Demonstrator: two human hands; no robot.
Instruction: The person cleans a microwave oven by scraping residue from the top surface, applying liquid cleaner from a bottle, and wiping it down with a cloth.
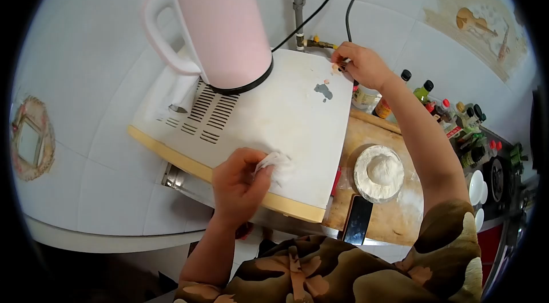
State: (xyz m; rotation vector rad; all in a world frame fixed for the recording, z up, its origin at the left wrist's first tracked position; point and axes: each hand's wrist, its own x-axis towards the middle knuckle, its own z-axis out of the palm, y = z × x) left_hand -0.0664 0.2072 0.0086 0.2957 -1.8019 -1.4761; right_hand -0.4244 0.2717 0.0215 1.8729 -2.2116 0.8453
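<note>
My left hand point(240, 188) is closed around a crumpled white tissue point(277, 167) just above the front part of a white microwave-like appliance's top point(286, 114). At the far right corner of that top, my right hand point(363, 65) has its fingers pinched together; a small dark bit shows at the fingertips, but I cannot make out what it is. Close to this hand, a grey chipped patch point(323, 92) marks the white surface. A pink electric kettle point(223, 28) stands on the appliance's back left, beside the vent slots.
On the wooden board point(366, 131) to the right sits a bowl of flour point(378, 172), with a black phone point(357, 220) in front of it. Several sauce bottles point(423, 90) line the wall behind my right arm. A black cord point(320, 8) hangs near the pipe.
</note>
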